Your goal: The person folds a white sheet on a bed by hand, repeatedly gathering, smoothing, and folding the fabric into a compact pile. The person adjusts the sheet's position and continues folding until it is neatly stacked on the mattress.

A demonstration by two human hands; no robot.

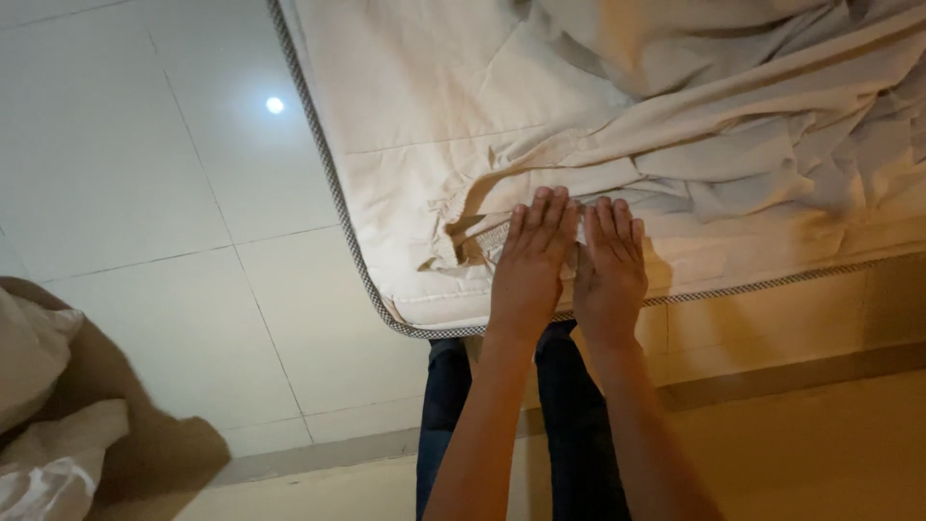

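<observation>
Cream cotton is covering the corner of the mattress [405, 145], where a rumpled fitted sheet [733, 125] is bunching in loose folds toward the upper right. Both hands are lying flat and released on the mattress top near its edge, palms down, fingers straight and together, gripping nothing. The left hand [530, 265] is pressing beside the gathered elastic hem [473, 236] of the sheet, its fingertips touching the fabric; the right hand [610, 262] is resting just beside it, the two touching along their inner sides. Checked piping [333, 183] is running around the mattress rim. Pale floor tiles [145, 193] are showing to the left, and crumpled beige cloth [48, 405] is lying at the lower left corner.
</observation>
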